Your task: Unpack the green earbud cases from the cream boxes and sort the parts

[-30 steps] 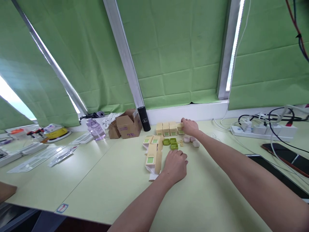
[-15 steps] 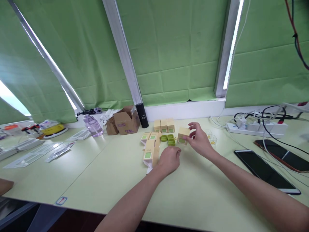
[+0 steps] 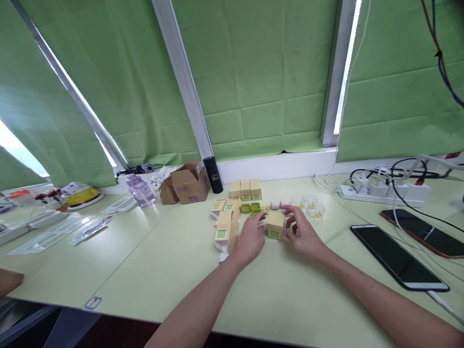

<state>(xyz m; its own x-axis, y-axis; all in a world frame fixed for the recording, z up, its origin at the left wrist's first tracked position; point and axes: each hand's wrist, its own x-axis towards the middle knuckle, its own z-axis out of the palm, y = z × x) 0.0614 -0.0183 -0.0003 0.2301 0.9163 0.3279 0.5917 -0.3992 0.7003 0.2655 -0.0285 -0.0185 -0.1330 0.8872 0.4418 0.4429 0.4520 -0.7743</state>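
Working at the small tan box (image 3: 275,225), apparently resting on the pale table (image 3: 174,270) between both hands, green panel facing the near edge. Right hand (image 3: 303,232) at the box's right side, fingers spread well apart and bent, not wrapped around anything, thumb close to the lower edge — touching or just short of it, cannot tell. Left hand (image 3: 253,236) just beside the opposite side, fingers loosely bent toward the box, any hold or contact impossible to judge from this view. Best to press evenly from both sides, low on the walls, lightly enough to spare the thin-looking card. Brace one side while shifting the other, to avoid skidding or tipping. Mind the green cups (image 3: 245,208) and tiny yellow pieces (image 3: 265,208) just behind — easy to brush aside with a knuckle. Stay apart from the tan cartons (image 3: 224,222) on the left and the transparent containers (image 3: 316,210) farther right. Lift straight rather than drag.
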